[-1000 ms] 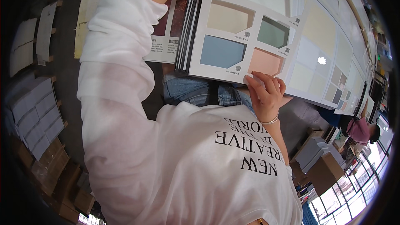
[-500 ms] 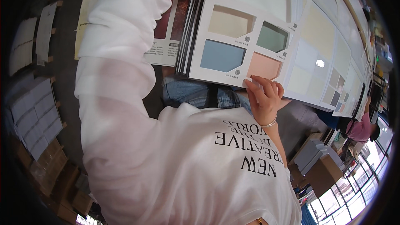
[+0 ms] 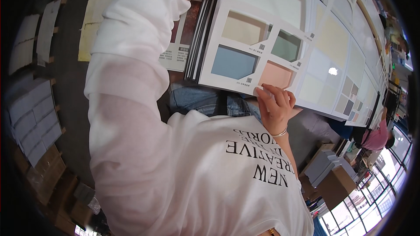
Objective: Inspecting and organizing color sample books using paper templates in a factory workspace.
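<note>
A thick sample book point(image 3: 205, 67) lies spread open on the work surface. Its white page point(image 3: 225, 82) has cut-out windows showing a beige swatch point(image 3: 243, 27), a blue swatch point(image 3: 234, 61), a green swatch point(image 3: 285, 46) and a peach swatch point(image 3: 276, 75). At the page's near edge, just below the peach swatch, my right hand point(image 3: 275, 107) pinches the edge between thumb and fingers. A thin bracelet circles that wrist. My left arm, in a white sleeve point(image 3: 131, 52), reaches across to the far side; its hand is beyond the top of the picture.
Pale swatch panels point(image 3: 326, 67) continue to the right. A printed sheet with dark red pictures point(image 3: 175, 57) lies left of the book. Stacked white sheets point(image 3: 35, 113) stand on the floor at left. A cardboard box point(image 3: 336, 185) and a person in a pink top point(image 3: 375, 139) are at right.
The view has shifted slightly. The windowed page sits a little differently over its swatches, with a gap showing beside the beige one. My right hand keeps its pinch at the edge.
</note>
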Motion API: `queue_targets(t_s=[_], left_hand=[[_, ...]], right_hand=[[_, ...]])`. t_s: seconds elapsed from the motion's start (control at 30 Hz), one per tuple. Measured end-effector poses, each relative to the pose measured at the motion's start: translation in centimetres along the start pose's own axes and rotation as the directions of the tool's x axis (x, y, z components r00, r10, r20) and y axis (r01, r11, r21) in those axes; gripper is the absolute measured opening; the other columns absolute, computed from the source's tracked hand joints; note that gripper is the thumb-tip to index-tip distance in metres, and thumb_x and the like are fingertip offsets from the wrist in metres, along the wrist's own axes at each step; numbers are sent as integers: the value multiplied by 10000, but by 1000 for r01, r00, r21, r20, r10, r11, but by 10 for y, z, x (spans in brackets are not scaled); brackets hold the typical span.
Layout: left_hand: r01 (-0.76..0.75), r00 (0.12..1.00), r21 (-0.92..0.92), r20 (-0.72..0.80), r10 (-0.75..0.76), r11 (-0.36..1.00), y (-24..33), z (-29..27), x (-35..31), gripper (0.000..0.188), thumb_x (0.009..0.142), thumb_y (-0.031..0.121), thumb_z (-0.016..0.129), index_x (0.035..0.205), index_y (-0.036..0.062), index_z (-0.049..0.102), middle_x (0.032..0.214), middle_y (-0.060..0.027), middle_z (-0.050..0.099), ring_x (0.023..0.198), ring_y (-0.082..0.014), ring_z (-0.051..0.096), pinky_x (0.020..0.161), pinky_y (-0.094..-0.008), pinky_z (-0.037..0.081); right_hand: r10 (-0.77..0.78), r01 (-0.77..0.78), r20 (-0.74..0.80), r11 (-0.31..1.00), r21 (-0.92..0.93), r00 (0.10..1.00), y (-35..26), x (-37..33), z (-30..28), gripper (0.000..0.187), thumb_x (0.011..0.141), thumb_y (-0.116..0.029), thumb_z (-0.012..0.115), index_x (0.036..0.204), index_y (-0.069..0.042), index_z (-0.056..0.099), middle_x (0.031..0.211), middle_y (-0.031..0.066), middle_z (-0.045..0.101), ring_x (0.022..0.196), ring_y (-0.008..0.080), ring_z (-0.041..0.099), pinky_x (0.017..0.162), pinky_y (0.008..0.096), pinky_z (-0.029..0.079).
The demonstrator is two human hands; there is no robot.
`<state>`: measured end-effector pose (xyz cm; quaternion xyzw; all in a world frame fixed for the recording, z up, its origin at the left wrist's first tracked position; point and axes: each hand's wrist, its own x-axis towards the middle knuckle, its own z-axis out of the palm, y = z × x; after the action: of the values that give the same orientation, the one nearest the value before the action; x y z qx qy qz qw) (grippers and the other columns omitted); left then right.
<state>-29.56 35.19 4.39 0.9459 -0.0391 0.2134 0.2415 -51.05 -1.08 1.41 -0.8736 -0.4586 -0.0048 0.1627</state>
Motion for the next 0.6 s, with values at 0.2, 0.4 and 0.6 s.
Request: queue_targets(t_s=[0.2, 0.4, 0.6], left_hand=[[-34, 998, 60, -54, 37, 998, -8, 1, 0, 298, 688, 294, 827, 949, 160, 774, 970, -95, 738, 938, -284, 691, 910, -430, 498], [490, 651, 246, 534, -539, 836, 42, -55, 35, 298, 672, 337, 844, 933, 209, 779, 1082, -89, 704, 1120, -315, 597, 995, -488, 439], [11, 997, 79, -74, -6, 997, -16, 3, -7, 276, 682, 308, 840, 937, 223, 777, 1052, -69, 707, 1103, -301, 600, 1000, -492, 429]], right_hand=[[-3, 3, 5, 1000, 14, 1000, 1, 2, 1, 296, 747, -72, 771, 1016, -187, 727, 1089, -20, 673, 949, 173, 621, 935, 371, 363], [-2, 2, 0, 1000, 7, 1000, 1, 1, 0, 296, 746, -77, 774, 1016, -189, 728, 1090, -25, 673, 946, 168, 621, 940, 371, 363], [-5, 5, 2, 1000, 13, 1000, -1, 2, 0, 280, 756, -81, 773, 1010, -189, 730, 1086, -27, 674, 945, 168, 621, 941, 373, 363]])
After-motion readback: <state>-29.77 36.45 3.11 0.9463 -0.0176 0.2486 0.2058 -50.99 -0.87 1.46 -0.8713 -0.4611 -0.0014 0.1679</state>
